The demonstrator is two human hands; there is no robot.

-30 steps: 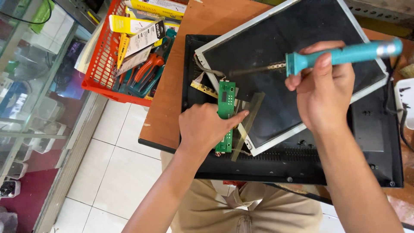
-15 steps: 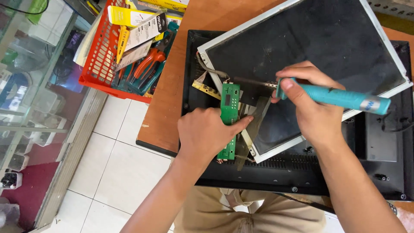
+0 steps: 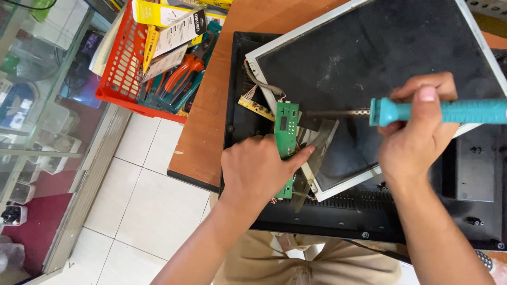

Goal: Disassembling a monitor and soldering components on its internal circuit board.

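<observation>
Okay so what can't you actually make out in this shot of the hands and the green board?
Head view only:
- Lower half of the green circuit board: covered by the left hand.
- Tip of the teal-handled soldering iron: too thin and dark against the panel to tell whether it touches the board.
- Iron's handle end: cut off by the right edge; its middle is wrapped by the right hand.
- Tools in the red basket: partly under packaging.
</observation>
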